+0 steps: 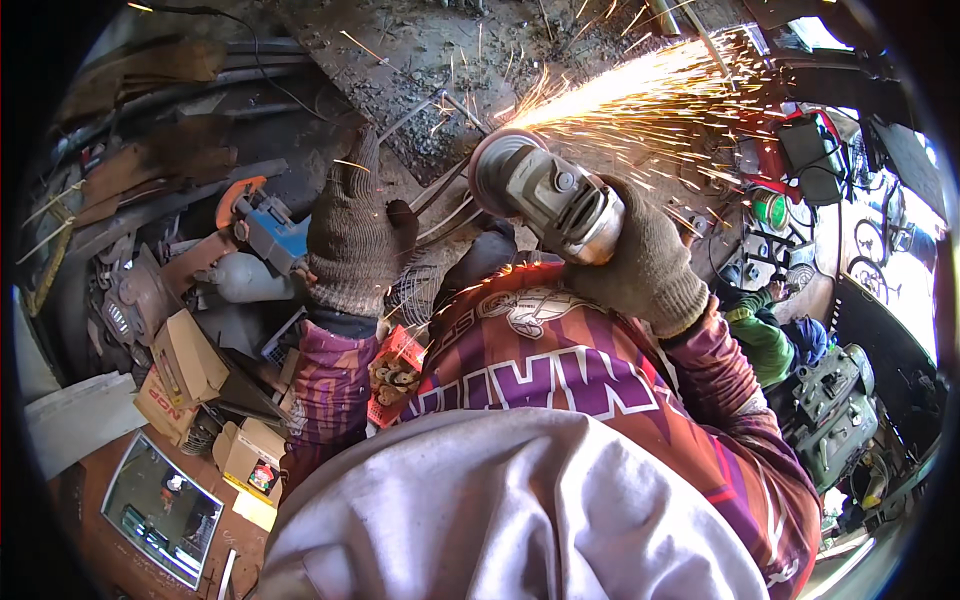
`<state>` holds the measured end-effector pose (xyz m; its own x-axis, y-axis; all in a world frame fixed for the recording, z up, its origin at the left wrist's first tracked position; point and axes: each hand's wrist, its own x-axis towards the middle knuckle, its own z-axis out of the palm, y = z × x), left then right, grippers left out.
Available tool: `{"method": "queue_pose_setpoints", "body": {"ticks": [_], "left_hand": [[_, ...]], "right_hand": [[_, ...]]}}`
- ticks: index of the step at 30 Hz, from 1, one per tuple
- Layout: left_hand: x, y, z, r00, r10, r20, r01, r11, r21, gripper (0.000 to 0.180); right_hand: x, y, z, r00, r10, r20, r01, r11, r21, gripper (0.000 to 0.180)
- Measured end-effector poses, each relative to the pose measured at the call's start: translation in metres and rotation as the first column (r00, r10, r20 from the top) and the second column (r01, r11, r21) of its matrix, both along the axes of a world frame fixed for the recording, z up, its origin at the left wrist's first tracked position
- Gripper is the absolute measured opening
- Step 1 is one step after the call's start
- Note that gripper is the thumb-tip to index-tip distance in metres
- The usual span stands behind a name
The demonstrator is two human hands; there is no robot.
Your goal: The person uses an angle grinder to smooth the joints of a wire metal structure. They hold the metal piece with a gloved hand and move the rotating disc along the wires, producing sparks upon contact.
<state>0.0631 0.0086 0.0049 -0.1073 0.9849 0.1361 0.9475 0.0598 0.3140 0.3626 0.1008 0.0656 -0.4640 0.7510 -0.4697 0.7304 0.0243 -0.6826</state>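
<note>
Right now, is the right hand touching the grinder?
Touching. The head view shows the gloved right hand wrapped against the rear body of the grinder, no gap between.

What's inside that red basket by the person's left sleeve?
Several brownish, rounded pieces show inside the red basket. They're too small to identify. They cover the bottom where they lie, so anything beneath them is hidden.

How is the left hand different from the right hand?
The right hand wraps around the grey grinder; the left hand is off it. The left hand points forward, while the right hand curls. Both wear brownish knitted gloves.
</note>
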Motion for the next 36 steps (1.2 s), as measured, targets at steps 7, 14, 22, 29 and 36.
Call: {"method": "queue_pose_setpoints", "body": {"ticks": [7, 14, 22, 29, 36], "left_hand": [[0.007, 0.005, 0.014, 0.994, 0.087, 0.066, -0.077, 0.987, -0.142, 0.085], [0.004, 0.006, 0.015, 0.99, 0.12, 0.078, -0.105, 0.978, -0.181, 0.088], [0.005, 0.007, 0.015, 0.994, 0.095, 0.06, -0.083, 0.98, -0.179, 0.086], [0.005, 0.007, 0.014, 0.998, 0.053, 0.018, -0.05, 0.987, -0.156, 0.087], [0.001, 0.005, 0.012, 0.998, 0.049, 0.051, -0.04, 0.988, -0.151, 0.089]], "right_hand": [[-0.004, 0.003, 0.007, 0.999, 0.05, 0.02, -0.05, 0.999, 0.003, 0.093], [-0.003, 0.003, 0.006, 0.999, 0.023, 0.048, -0.024, 1.0, 0.018, 0.09], [0.002, -0.002, 0.003, 0.997, 0.02, 0.079, -0.027, 0.995, 0.097, 0.087], [0.009, -0.006, 0.0, 0.998, 0.045, 0.046, -0.048, 0.996, 0.071, 0.099], [-0.004, 0.0, 0.01, 0.992, 0.004, 0.13, 0.001, 0.999, -0.04, 0.102]]}}
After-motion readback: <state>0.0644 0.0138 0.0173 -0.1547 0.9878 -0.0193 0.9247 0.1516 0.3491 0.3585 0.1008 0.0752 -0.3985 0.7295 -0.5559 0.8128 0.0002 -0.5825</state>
